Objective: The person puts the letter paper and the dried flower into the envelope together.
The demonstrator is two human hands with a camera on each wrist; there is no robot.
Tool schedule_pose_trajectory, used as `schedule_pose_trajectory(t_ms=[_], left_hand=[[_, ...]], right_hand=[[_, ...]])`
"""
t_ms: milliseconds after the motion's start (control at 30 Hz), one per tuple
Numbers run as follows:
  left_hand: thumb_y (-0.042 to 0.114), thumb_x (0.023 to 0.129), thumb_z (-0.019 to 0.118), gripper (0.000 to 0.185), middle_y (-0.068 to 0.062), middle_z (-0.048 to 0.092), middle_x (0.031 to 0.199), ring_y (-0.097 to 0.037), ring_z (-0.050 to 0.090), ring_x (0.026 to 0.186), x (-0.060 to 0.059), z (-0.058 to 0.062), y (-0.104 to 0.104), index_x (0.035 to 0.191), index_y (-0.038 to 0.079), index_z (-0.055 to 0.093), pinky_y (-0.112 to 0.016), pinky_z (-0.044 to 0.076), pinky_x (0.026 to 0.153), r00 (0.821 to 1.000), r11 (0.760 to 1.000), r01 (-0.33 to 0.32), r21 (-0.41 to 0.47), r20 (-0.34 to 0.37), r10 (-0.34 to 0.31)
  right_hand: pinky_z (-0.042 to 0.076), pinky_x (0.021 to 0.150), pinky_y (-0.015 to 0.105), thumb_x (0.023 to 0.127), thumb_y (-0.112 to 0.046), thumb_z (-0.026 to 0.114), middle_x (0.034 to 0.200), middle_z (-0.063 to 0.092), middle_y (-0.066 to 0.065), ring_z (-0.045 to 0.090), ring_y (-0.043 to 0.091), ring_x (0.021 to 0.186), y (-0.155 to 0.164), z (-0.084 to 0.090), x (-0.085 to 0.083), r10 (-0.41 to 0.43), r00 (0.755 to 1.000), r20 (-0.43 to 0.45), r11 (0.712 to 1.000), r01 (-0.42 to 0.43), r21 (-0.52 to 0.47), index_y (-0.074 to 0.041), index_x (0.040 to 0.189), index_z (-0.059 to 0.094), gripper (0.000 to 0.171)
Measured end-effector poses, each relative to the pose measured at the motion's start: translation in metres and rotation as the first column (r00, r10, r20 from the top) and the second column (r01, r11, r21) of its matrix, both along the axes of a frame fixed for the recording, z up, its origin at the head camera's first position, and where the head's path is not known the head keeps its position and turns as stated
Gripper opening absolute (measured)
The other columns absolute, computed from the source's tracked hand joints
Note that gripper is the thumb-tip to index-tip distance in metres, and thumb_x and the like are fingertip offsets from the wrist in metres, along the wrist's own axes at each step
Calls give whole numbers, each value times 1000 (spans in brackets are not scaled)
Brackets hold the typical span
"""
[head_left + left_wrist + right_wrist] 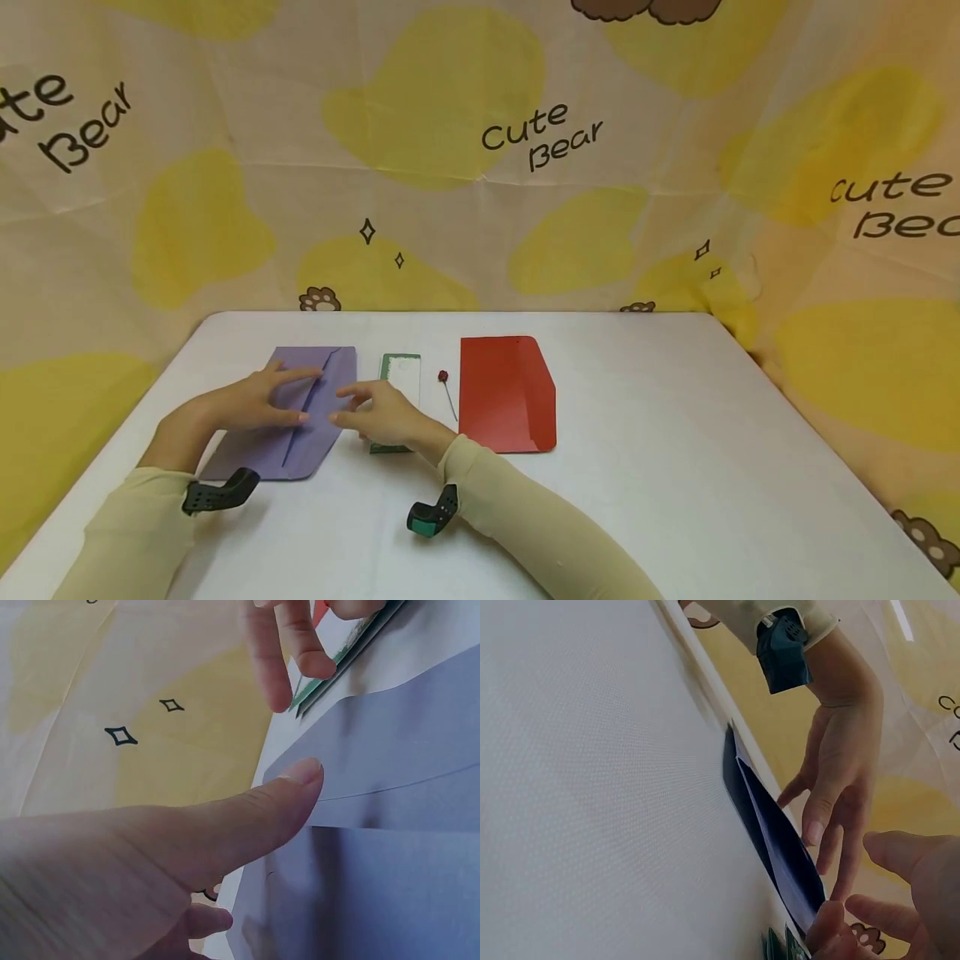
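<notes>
A purple envelope (333, 425) lies on the left of the table with its flap side up and the flap toward the right. Over its middle, my left hand (251, 402) spreads thumb and fingers; in the left wrist view the thumb (262, 810) extends across the envelope near the pocket edge. My right hand (386, 414) hovers at the envelope's right side, fingers slightly bent, nothing held. Partly under that hand is a white card with a green border (405, 369). From the right wrist view, the envelope (780, 840) has its flap standing somewhat away from its body.
Right of the card lies a small dark red flower on a thin stem (443, 377). Beside it is a red envelope (495, 392) with its flap to the right. All rest on a white table (675, 467), with a printed yellow cloth (465, 100) hanging behind.
</notes>
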State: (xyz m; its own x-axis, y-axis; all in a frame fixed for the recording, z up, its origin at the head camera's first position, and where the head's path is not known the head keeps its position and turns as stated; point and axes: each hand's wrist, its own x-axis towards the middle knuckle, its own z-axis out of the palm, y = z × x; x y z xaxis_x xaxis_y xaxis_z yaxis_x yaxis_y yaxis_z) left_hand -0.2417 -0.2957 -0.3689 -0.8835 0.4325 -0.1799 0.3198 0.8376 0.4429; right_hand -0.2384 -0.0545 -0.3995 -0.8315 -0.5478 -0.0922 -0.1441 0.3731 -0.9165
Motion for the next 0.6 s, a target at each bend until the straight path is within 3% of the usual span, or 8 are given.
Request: schedule_pose_trajectory(t_ms=[100, 233, 367, 467, 600], left_hand=[[39, 88, 77, 79, -47, 31, 141, -60, 47, 121, -1, -2, -1, 150, 6, 42, -77, 39, 97, 1000, 1000, 3, 0, 19, -3], [40, 87, 77, 78, -46, 32, 137, -56, 49, 115, -3, -7, -2, 149, 7, 43, -75, 40, 96, 1000, 1000, 9, 3, 23, -9], [41, 87, 78, 78, -46, 32, 138, -56, 49, 115, -3, -6, -2, 149, 8, 43, -76, 40, 96, 1000, 1000, 5, -23, 29, -4], [39, 86, 79, 77, -39, 40, 132, -51, 52, 112, -1, -2, -2, 148, 8, 46, -74, 42, 96, 999, 999, 0, -51, 33, 1], [34, 86, 79, 73, -34, 46, 125, -44, 55, 106, 1, 2, -2, 147, 10, 47, -70, 45, 94, 999, 997, 4, -74, 33, -1]], right_hand=[[48, 59, 18, 93, -25, 72, 111, 68, 6, 60, 10, 59, 0, -2, -1, 1, 1000, -19, 999, -1, 35, -12, 137, 63, 46], [47, 61, 18, 93, -26, 73, 107, 68, 3, 60, 8, 59, 0, -5, -1, 5, 998, -57, 995, 1, 103, -13, 137, 63, 47], [47, 72, 17, 91, -29, 74, 110, 69, 1, 61, 4, 77, -2, -7, -1, 23, 992, -124, 983, 0, 186, -17, 136, 65, 47], [47, 78, 15, 91, -31, 74, 117, 71, 2, 60, 3, 94, -3, -8, 0, 60, 979, -194, 967, -9, 254, -17, 137, 64, 49], [49, 81, 16, 91, -31, 73, 122, 71, 3, 64, 6, 104, -6, -7, 3, 104, 960, -261, 942, -11, 335, -17, 138, 63, 50]])
